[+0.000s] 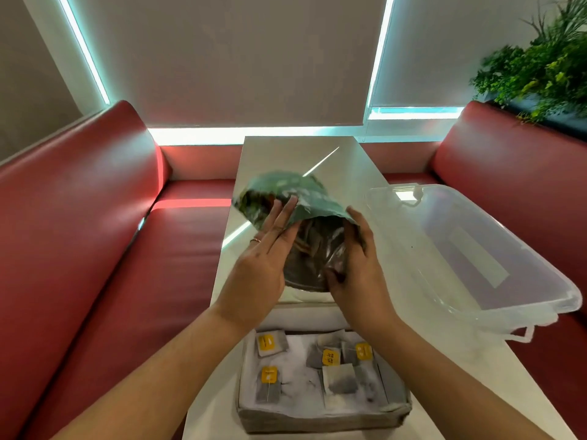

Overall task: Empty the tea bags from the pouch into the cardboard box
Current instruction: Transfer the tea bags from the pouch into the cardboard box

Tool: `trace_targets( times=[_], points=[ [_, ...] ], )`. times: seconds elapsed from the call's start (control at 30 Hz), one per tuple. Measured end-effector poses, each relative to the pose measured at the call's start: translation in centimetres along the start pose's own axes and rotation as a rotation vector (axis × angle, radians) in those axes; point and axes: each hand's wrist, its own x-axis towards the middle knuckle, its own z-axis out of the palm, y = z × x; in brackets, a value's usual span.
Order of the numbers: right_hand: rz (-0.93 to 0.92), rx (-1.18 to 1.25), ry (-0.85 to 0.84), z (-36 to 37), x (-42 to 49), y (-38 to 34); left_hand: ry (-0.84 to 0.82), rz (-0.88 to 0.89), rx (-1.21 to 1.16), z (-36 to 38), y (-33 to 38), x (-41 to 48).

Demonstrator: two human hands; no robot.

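Note:
A green foil pouch (286,195) is held up over the table, its open mouth turned toward me and the dark silvery inside showing. My left hand (260,265) grips the pouch's left side, fingers flat along it. My right hand (355,268) holds the right edge of the mouth, thumb at the opening. Below my wrists an open cardboard box (320,420) sits near the table's front edge. Several tea bags (330,357) with yellow tags lie scattered on its floor.
A clear plastic tub (476,249) with white handles lies to the right, overhanging the narrow white table (286,154). Red benches (95,233) flank both sides. A green plant (540,65) stands at the upper right.

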Motion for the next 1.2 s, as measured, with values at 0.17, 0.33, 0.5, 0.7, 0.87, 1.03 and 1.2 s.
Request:
trace_targets(
  times=[0.17,0.33,0.5,0.7,0.87,1.03,1.2],
  points=[
    [0.015,0.171,0.157,0.2,1.4,-0.9,0.068,0.176,0.100,-1.3,-0.3,2.2],
    [0.044,0.139,0.146,1.6,2.6,-0.6,0.025,0.088,0.125,-1.5,-0.9,3.8],
    [-0.055,0.164,0.181,0.7,1.8,-1.0,0.122,0.137,0.115,-2.1,-0.2,2.9],
    [0.054,0.097,0.030,2.8,1.5,0.8,-0.058,-0.097,0.040,1.5,-3.0,0.8],
    [0.096,0.063,-0.044,3.9,0.3,3.0,-0.152,-0.200,-0.040,3.3,-3.6,-0.7],
    [0.104,-0.032,-0.136,4.4,-1.1,4.5,-0.171,-0.273,-0.102,4.6,-3.2,-1.9],
    [-0.082,-0.349,-0.149,3.6,-1.6,4.5,-0.164,-0.420,-0.165,5.1,-3.0,-2.5]
  ],
)
